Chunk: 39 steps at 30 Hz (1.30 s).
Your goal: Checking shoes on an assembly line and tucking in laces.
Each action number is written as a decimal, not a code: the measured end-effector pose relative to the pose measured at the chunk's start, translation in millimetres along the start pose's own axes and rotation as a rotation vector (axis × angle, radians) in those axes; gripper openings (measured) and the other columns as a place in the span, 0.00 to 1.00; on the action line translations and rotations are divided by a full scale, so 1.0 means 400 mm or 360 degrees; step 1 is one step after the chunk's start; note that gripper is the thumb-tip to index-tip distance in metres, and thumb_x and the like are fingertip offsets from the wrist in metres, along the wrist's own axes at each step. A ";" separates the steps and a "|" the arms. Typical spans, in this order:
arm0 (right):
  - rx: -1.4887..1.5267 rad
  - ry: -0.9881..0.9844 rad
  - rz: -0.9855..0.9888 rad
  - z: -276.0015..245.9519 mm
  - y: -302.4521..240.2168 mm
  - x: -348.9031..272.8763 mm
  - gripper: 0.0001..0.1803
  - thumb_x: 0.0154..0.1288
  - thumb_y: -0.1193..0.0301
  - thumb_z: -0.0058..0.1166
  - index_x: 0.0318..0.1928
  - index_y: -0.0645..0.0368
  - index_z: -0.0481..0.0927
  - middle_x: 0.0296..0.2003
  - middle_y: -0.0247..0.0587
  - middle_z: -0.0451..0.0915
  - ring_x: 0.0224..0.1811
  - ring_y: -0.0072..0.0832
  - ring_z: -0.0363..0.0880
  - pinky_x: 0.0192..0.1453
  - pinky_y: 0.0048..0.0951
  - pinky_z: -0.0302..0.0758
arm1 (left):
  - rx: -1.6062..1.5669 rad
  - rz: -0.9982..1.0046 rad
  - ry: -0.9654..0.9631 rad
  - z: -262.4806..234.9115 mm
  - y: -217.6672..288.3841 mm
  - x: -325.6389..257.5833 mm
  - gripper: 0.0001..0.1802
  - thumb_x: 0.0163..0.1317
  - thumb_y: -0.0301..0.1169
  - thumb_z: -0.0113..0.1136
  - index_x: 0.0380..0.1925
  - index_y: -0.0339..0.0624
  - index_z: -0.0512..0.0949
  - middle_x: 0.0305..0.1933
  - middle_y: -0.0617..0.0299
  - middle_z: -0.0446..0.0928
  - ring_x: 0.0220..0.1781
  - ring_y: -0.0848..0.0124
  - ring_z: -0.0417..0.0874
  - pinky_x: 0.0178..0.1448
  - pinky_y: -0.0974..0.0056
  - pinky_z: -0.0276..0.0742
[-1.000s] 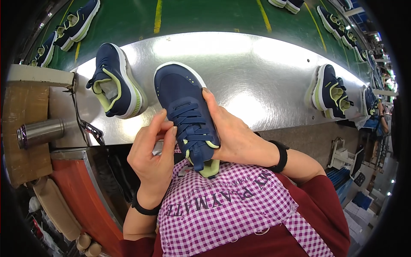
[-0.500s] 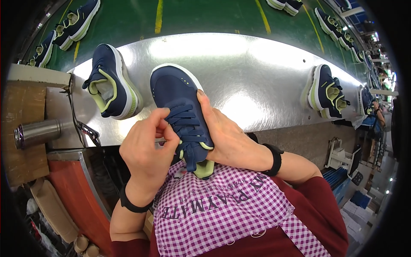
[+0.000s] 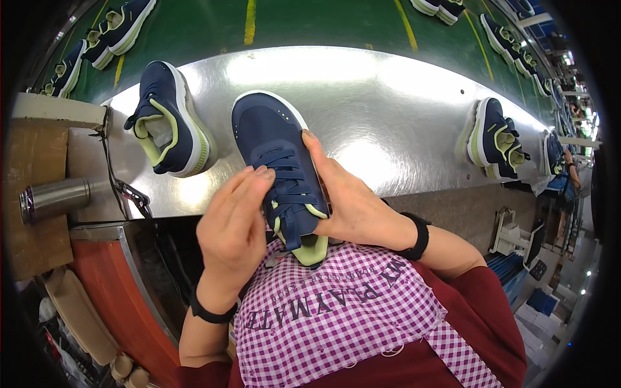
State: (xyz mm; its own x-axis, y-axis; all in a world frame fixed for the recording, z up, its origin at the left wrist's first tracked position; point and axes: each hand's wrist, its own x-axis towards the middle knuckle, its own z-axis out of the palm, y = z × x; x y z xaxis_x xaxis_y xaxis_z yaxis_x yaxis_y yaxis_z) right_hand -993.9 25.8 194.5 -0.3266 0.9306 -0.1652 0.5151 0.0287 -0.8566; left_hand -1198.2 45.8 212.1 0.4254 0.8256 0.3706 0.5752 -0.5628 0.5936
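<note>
A navy sneaker [image 3: 266, 126] with a white sole and lime lining is held in front of my chest, its toe pointing away from me. My right hand [image 3: 352, 207] grips it along the right side, thumb near the toe and the other fingers hidden beneath. At the left edge of the flat navy laces [image 3: 288, 178], my left hand [image 3: 234, 216] has its fingertips pressed together in a pinch on the lacing. The lime heel collar rests near my checked apron [image 3: 336, 304]. Another navy sneaker [image 3: 182, 123] lies on the metal table to the left.
Beyond the shiny metal table [image 3: 414, 129] runs a green conveyor belt [image 3: 323, 26] carrying more sneakers. A pair of sneakers [image 3: 495, 139] stands at the table's right end. A steel flask [image 3: 58, 199] lies at the left, near a red-brown panel [image 3: 107, 278].
My left hand has shifted slightly right, its curled fingers straightening and closing together at the lace edge. The held sneaker has moved a little to the right, still in my right hand.
</note>
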 end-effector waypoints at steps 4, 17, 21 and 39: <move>-0.0013 0.0002 0.0028 0.000 0.005 -0.004 0.62 0.51 0.64 0.70 0.74 0.59 0.36 0.60 0.69 0.66 0.59 0.57 0.74 0.61 0.44 0.74 | -0.0231 -0.0425 0.0347 -0.001 -0.011 0.006 0.21 0.58 0.15 0.61 0.54 0.33 0.77 0.47 0.52 0.83 0.47 0.68 0.85 0.47 0.67 0.81; -0.0043 -0.0014 0.0008 -0.003 0.001 -0.001 0.61 0.52 0.62 0.69 0.74 0.61 0.35 0.57 0.69 0.69 0.58 0.56 0.75 0.60 0.45 0.75 | -0.0128 -0.0255 0.0073 -0.020 0.009 0.018 0.18 0.55 0.16 0.66 0.47 0.33 0.81 0.35 0.59 0.84 0.36 0.74 0.85 0.43 0.70 0.80; -0.0030 0.0013 -0.0051 0.002 0.006 -0.001 0.61 0.52 0.63 0.69 0.74 0.61 0.36 0.57 0.69 0.69 0.56 0.56 0.76 0.59 0.44 0.76 | -0.0327 -0.0440 0.0103 -0.016 0.010 0.008 0.17 0.56 0.16 0.65 0.48 0.33 0.81 0.35 0.60 0.83 0.37 0.76 0.84 0.44 0.71 0.80; 0.0168 -0.0023 0.0035 -0.009 0.012 -0.010 0.60 0.52 0.69 0.69 0.75 0.56 0.36 0.53 0.61 0.75 0.53 0.47 0.81 0.58 0.41 0.79 | -0.0829 -0.0882 -0.0023 -0.022 0.024 -0.011 0.19 0.59 0.17 0.64 0.52 0.33 0.78 0.39 0.60 0.82 0.40 0.76 0.82 0.49 0.71 0.78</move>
State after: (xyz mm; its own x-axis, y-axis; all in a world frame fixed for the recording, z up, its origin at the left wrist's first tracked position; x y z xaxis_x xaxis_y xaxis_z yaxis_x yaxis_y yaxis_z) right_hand -987.2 23.7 192.8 -0.3280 0.9251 -0.1912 0.4362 -0.0312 -0.8993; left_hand -1200.5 37.1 222.5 0.1818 0.9795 -0.0870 0.3050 0.0280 0.9519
